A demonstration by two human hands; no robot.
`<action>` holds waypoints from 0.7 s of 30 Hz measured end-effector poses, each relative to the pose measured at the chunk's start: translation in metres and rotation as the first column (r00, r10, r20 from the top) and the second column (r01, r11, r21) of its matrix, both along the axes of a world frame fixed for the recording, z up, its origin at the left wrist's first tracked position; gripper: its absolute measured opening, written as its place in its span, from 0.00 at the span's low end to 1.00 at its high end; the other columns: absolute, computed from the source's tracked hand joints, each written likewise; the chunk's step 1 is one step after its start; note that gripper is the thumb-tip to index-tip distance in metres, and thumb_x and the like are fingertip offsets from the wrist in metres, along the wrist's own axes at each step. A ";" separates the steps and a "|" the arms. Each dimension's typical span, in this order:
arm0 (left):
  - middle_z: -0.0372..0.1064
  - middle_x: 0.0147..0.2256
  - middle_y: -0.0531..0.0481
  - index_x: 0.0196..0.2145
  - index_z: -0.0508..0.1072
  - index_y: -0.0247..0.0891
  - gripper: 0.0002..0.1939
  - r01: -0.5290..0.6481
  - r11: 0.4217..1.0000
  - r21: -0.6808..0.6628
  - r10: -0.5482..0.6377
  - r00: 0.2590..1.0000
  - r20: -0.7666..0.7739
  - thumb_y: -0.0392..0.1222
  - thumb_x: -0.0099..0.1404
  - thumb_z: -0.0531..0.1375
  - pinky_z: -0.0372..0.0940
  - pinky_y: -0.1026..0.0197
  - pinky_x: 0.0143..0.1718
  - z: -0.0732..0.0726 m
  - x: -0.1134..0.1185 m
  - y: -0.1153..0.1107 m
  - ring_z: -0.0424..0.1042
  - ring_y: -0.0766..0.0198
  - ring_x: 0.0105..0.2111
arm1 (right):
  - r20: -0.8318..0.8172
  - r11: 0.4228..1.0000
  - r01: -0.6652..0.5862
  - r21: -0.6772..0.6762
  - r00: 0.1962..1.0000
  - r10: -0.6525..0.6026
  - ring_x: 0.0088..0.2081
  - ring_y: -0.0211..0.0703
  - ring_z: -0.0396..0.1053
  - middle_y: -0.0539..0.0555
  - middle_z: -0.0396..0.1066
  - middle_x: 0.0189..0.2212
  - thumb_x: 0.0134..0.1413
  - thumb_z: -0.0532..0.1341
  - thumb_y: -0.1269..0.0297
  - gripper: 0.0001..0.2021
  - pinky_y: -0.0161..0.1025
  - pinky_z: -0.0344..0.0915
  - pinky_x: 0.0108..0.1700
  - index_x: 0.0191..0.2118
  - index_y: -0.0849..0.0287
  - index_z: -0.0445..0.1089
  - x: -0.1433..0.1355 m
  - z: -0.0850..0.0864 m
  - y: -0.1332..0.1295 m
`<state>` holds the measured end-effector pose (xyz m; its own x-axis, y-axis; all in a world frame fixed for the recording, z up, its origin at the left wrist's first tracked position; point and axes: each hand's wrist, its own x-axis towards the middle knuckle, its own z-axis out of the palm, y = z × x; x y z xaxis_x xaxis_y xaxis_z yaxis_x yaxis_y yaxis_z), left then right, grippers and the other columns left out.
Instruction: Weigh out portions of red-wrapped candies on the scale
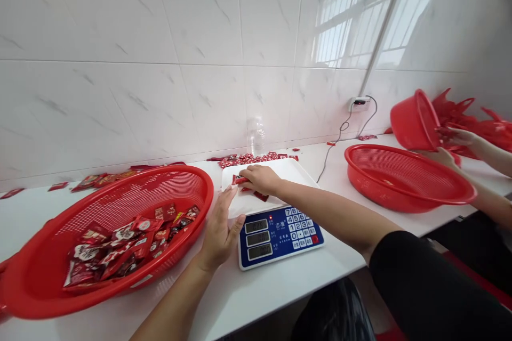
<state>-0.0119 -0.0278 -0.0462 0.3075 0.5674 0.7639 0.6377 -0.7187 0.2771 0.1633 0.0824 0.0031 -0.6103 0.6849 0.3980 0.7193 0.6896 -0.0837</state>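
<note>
A blue and white electronic scale (pixel 280 232) stands in the middle of the white table, its white tray (pixel 298 173) behind the keypad. Over the tray, my right hand (pixel 260 178) has its fingers closed on a small red packet (pixel 239 180). Another dark red packet (pixel 261 196) lies on the tray beneath that hand. My left hand (pixel 220 229) is at the tray's left front corner, fingers apart, its fingertips close to the held packet. To the left sits a large red basket (pixel 192 181) with many red snack packets (pixel 132 240) inside.
A second red basket (pixel 408 184) stands on the right, where another person's hands (pixel 452 154) hold a tilted red basin (pixel 414 120). Packets (pixel 248 159) and a clear container (pixel 256 136) are by the wall. A cable (pixel 326 160) runs behind the scale.
</note>
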 end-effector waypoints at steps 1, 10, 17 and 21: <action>0.55 0.62 0.41 0.65 0.47 0.43 0.28 0.003 1.000 0.000 -0.003 1.000 0.009 0.46 0.70 0.49 0.52 0.43 0.62 0.000 0.000 0.001 0.54 0.51 0.63 | -0.021 1.000 0.024 0.007 0.999 -0.024 0.43 0.47 0.68 0.57 0.71 0.42 0.63 0.56 0.52 0.15 0.39 0.61 0.41 0.46 0.57 0.68 0.001 0.003 0.002; 0.58 0.61 0.42 0.64 0.50 0.42 0.28 0.016 1.000 -0.002 -0.016 0.999 0.039 0.45 0.69 0.51 0.53 0.46 0.62 0.001 0.003 0.006 0.56 0.51 0.62 | -0.228 0.986 0.166 0.002 0.960 -0.161 0.40 0.43 0.70 0.55 0.73 0.39 0.65 0.51 0.48 0.18 0.35 0.60 0.38 0.45 0.59 0.66 0.024 0.020 0.007; 0.60 0.59 0.39 0.63 0.53 0.39 0.27 0.038 0.999 0.000 -0.038 0.996 0.077 0.44 0.69 0.52 0.54 0.45 0.61 0.001 0.005 0.006 0.58 0.51 0.61 | -0.539 0.976 0.216 -0.005 0.822 -0.184 0.33 0.40 0.68 0.51 0.73 0.32 0.61 0.56 0.47 0.17 0.36 0.60 0.35 0.40 0.57 0.69 0.083 0.045 0.002; 0.60 0.58 0.39 0.63 0.53 0.39 0.27 0.055 0.998 0.004 -0.055 0.996 0.076 0.43 0.69 0.53 0.54 0.45 0.61 0.001 0.006 0.007 0.58 0.51 0.60 | -0.592 0.915 0.400 0.051 0.750 -0.295 0.30 0.40 0.67 0.50 0.71 0.28 0.60 0.57 0.49 0.16 0.37 0.59 0.34 0.39 0.57 0.70 0.161 0.054 -0.003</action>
<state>-0.0062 -0.0210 -0.0457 0.2792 0.5502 0.7870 0.5746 -0.7524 0.3221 0.3245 0.0796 0.0568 0.0262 0.6971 0.7165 0.7713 0.4418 -0.4581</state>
